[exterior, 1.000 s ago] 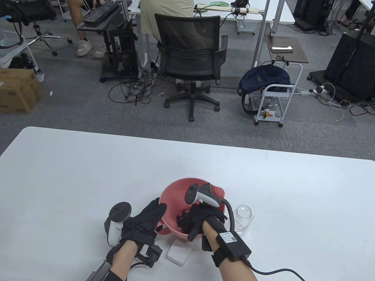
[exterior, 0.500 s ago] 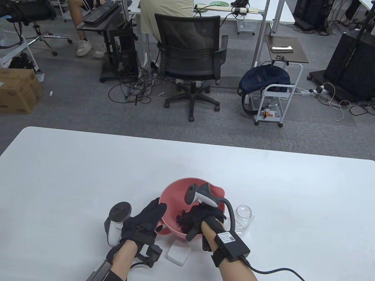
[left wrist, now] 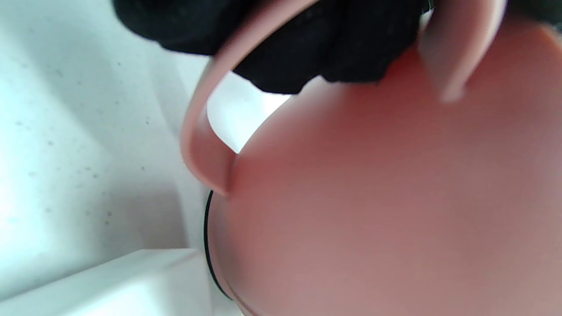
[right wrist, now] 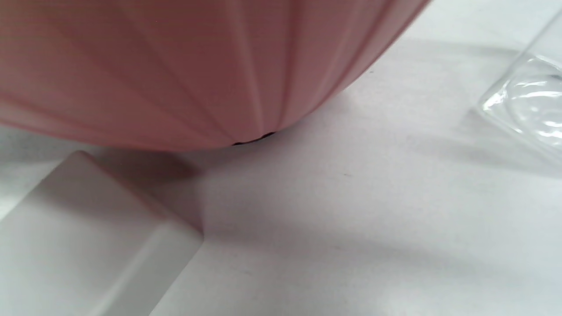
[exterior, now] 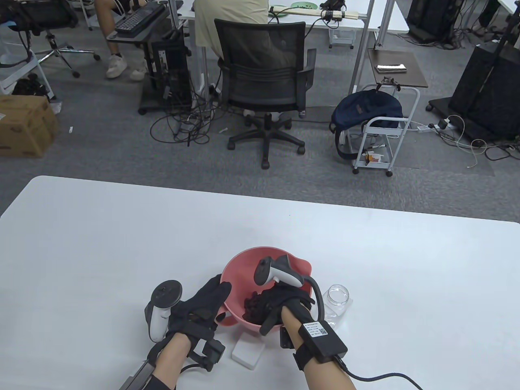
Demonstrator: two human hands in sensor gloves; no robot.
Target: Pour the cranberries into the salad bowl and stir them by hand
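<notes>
A pink salad bowl (exterior: 243, 260) stands near the table's front edge. Dark cranberries (exterior: 248, 305) lie heaped in its bottom. My right hand (exterior: 271, 302) reaches down into the bowl, its gloved fingers among the cranberries, where dark glove and dark fruit blend. At the bowl's left side my left hand (exterior: 213, 294) holds the rim by the loop handle (exterior: 228, 320). The left wrist view has gloved fingers (left wrist: 307, 48) around that handle (left wrist: 197, 145) and the bowl's outer wall (left wrist: 373, 197). The right wrist view shows only the bowl's underside (right wrist: 175, 66).
An empty clear jar (exterior: 338, 295) stands right of the bowl, its edge visible as the jar (right wrist: 531, 96) in the right wrist view. A flat white block (exterior: 248, 352) lies just in front of the bowl. Beyond the table are an office chair (exterior: 264, 77) and a seated person.
My right hand has shifted slightly to the left inside the bowl among the cranberries. The left hand and the bowl have stayed where they were.
</notes>
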